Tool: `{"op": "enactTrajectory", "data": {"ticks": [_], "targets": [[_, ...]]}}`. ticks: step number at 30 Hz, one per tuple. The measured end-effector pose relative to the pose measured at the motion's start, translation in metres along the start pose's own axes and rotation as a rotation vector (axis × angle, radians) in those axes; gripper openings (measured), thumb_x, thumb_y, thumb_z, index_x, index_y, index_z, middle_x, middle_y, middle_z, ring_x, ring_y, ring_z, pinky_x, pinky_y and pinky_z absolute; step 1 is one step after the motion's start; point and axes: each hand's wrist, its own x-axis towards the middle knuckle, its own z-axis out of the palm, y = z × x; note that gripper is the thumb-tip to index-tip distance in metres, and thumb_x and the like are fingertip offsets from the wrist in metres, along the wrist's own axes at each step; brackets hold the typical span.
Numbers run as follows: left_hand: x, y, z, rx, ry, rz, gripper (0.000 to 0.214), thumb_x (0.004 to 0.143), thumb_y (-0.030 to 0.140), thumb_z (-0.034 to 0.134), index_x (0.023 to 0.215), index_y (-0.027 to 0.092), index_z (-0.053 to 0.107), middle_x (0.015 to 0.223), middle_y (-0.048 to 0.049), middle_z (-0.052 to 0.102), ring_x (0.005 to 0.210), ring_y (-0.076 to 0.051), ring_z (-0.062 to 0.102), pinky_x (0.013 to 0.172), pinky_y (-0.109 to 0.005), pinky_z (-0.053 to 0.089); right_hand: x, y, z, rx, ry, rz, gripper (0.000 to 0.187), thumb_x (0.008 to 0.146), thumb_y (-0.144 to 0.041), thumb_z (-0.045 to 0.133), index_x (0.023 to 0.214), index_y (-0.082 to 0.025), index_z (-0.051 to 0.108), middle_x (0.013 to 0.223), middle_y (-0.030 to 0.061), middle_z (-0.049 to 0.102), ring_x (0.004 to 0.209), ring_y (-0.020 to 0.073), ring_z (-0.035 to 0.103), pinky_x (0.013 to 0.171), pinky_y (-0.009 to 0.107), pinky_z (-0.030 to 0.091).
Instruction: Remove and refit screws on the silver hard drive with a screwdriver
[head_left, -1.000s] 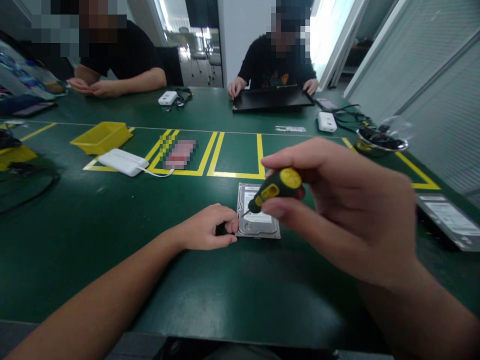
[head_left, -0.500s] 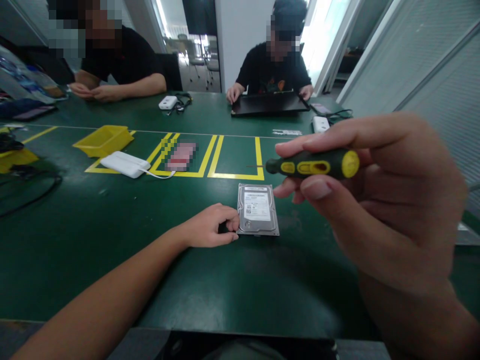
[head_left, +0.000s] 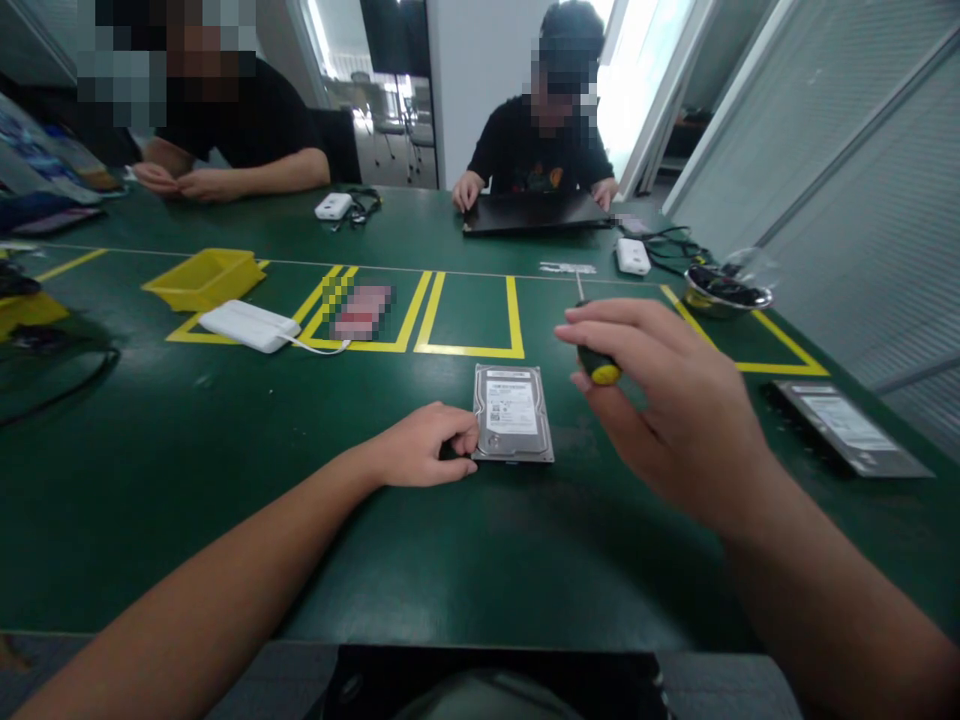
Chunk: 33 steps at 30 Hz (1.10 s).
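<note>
A silver hard drive (head_left: 512,415) with a white label lies flat on the green table. My left hand (head_left: 427,443) rests against its left edge, fingers curled and thumb tip at the lower corner. To the right and above the table, my right hand (head_left: 660,400) grips a screwdriver (head_left: 598,362) with a dark green and yellow handle. The thin shaft points up and away from me, its yellow end cap toward me. Fingers hide part of the handle. A second hard drive (head_left: 847,428) lies at the right, beyond my right hand.
Yellow tape squares (head_left: 469,353) mark the table. A yellow bin (head_left: 206,280), a white power bank (head_left: 250,325) cabled to a phone (head_left: 363,312), and a metal bowl (head_left: 727,292) of dark items stand around. Across sit two people, one holding a black panel (head_left: 536,212).
My right hand has drawn away from the camera and turned the screwdriver from pointing left to pointing up and forward. The left hand stays at the hard drive.
</note>
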Motion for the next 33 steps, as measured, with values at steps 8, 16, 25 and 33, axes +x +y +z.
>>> {"op": "enactTrajectory", "data": {"ticks": [8, 16, 25, 33], "targets": [[0.000, -0.001, 0.001, 0.005, -0.009, -0.021, 0.015, 0.082, 0.029, 0.066, 0.084, 0.019, 0.056, 0.080, 0.0025, 0.060, 0.076, -0.014, 0.055, 0.082, -0.033, 0.038, -0.062, 0.059, 0.055, -0.235, -0.269, 0.026, 0.034, 0.096, -0.007, 0.037, 0.124, -0.008, 0.056, 0.128, 0.0203, 0.059, 0.107, 0.0275, 0.059, 0.093, 0.045, 0.053], [0.001, 0.000, 0.000, -0.006, -0.009, -0.027, 0.014, 0.082, 0.029, 0.065, 0.084, 0.018, 0.056, 0.080, 0.0031, 0.060, 0.076, -0.013, 0.056, 0.082, -0.032, 0.037, -0.089, 0.078, 0.073, -0.261, -0.359, -0.011, 0.037, 0.097, -0.007, 0.034, 0.124, -0.007, 0.060, 0.132, 0.0225, 0.060, 0.111, 0.0286, 0.061, 0.095, 0.043, 0.052], [0.002, 0.003, -0.002, -0.015, -0.021, -0.032, 0.014, 0.083, 0.027, 0.066, 0.085, 0.019, 0.055, 0.081, 0.0031, 0.059, 0.078, -0.014, 0.056, 0.083, -0.032, 0.036, -0.095, 0.085, 0.078, -0.275, -0.412, -0.013, 0.039, 0.093, -0.004, 0.040, 0.122, -0.009, 0.064, 0.137, 0.0177, 0.060, 0.104, 0.0282, 0.061, 0.090, 0.045, 0.053], [0.003, 0.001, -0.001, -0.023, -0.024, -0.035, 0.014, 0.083, 0.027, 0.066, 0.086, 0.019, 0.055, 0.082, 0.0033, 0.059, 0.079, -0.014, 0.055, 0.084, -0.031, 0.036, -0.103, 0.090, 0.082, -0.301, -0.390, 0.007, 0.038, 0.094, -0.008, 0.045, 0.127, -0.006, 0.063, 0.140, 0.0179, 0.059, 0.120, 0.0323, 0.058, 0.101, 0.046, 0.051]]}}
